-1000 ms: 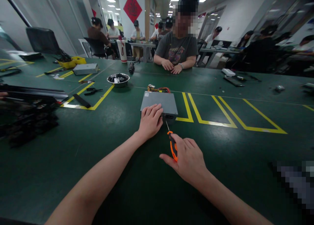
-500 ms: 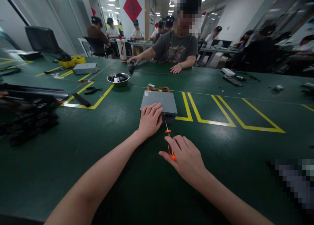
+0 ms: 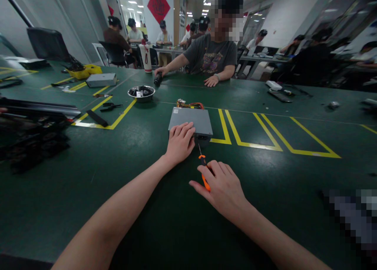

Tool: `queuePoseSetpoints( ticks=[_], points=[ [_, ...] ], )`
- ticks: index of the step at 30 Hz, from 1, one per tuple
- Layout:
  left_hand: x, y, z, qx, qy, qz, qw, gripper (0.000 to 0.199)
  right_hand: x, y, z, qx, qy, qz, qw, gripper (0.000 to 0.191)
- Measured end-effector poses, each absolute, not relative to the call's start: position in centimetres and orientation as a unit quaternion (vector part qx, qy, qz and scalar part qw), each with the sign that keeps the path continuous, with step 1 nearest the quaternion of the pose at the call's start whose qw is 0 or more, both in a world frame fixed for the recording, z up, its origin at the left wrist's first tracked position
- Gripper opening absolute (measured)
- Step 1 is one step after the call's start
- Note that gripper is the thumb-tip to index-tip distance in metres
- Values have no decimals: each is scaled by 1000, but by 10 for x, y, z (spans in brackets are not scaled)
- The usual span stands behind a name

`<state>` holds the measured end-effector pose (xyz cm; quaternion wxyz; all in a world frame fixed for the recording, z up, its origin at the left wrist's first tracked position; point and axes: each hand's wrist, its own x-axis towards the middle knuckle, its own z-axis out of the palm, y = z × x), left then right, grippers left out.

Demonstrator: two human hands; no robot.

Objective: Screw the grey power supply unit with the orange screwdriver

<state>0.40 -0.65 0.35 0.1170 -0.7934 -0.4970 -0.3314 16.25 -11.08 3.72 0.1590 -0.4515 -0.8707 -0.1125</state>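
Observation:
A grey metal computer power supply [image 3: 191, 116] lies flat on the green table, a bundle of coloured wires [image 3: 191, 104] at its far side. My left hand [image 3: 181, 140] grips its near left edge, fingers over the top and the inner side bent down the near face. In my right hand [image 3: 222, 183] is a screwdriver [image 3: 203, 171] with an orange and black handle. Its thin shaft points up at the power supply's near face, just below the socket. Whether the tip touches the face I cannot tell. Part of the handle is hidden behind my right fingers.
A steel bowl [image 3: 141, 99] of dark small parts stands beyond to the left. Black metal parts [image 3: 38, 132] crowd the left side. Another grey metal box [image 3: 101, 80] lies farther back. Across the table, a person [image 3: 209, 57] touches a dark tool [image 3: 158, 79]. Yellow tape [image 3: 259, 146] marks the table.
The view has shifted slightly. My right thumb has moved a little away from the screwdriver handle; my left hand stays on the power supply.

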Motion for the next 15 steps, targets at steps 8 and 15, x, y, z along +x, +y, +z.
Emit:
queuePoseSetpoints(
  ticks=[8,15],
  points=[
    [3,-6,3,-794,-496,-332,115,29,162,-113,36,-480,-857,-111,155,29],
    [3,-7,5,-794,-493,-336,115,28,163,-112,38,-474,-863,-115,132,30]
  ],
)
